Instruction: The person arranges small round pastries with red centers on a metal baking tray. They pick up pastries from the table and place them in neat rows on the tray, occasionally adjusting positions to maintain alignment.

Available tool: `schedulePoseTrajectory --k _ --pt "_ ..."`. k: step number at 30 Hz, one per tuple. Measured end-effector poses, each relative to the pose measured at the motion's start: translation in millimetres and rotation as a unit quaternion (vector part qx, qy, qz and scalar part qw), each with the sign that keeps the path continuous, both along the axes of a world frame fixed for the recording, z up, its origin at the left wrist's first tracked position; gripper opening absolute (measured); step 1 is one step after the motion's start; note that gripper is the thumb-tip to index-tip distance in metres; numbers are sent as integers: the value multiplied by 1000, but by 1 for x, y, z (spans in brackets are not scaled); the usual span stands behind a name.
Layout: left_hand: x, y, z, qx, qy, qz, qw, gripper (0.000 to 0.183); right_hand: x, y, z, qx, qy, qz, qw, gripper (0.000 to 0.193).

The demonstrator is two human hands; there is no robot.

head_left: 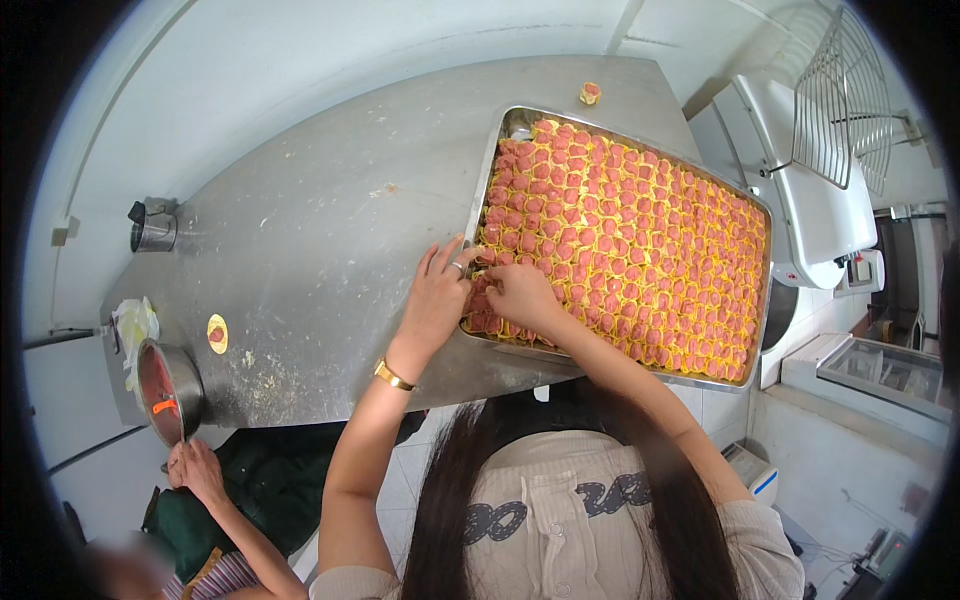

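Dumplings packed that metal tray on the steel table, your left hand spread open at the near corner, your right hand pinching one dumpling, loose dumpling beyond.

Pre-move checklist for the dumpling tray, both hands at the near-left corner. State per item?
1. Left hand on the tray near its left rim, fingers spread: ok.
2. Right hand resting on the dumplings at the near-left corner: ok.
3. Whether either hand pinches a dumpling: cannot tell, fingertips hidden.
4. Tray fully on the steel table: not ok, its near right edge overhangs.
5. Free slots in the tray: not ok, rows look packed full.
6. Co-worker's hand at the bowl of filling, apart from the tray: ok.
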State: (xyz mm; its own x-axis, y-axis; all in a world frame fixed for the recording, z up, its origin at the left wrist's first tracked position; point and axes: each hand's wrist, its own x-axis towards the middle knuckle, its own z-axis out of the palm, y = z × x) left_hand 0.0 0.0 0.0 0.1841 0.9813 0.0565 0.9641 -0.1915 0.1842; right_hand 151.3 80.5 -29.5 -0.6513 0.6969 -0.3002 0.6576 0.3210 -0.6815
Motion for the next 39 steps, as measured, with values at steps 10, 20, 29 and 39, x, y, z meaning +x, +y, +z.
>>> schedulePoseTrajectory --k 10,20,29,39 --pt "7 29 5 70 -23 50 996 10 2 28 1 98 7 -44 994 29" --pt "11 39 -11 86 31 49 995 12 -4 30 0 107 16 -33 994 18" --pt "1 44 -12 88 20 -22 996 11 -8 32 4 64 -24 -20 997 21" --pt "-2 35 0 6 23 -27 999 14 -6 30 4 9 -14 -4 1000 21"
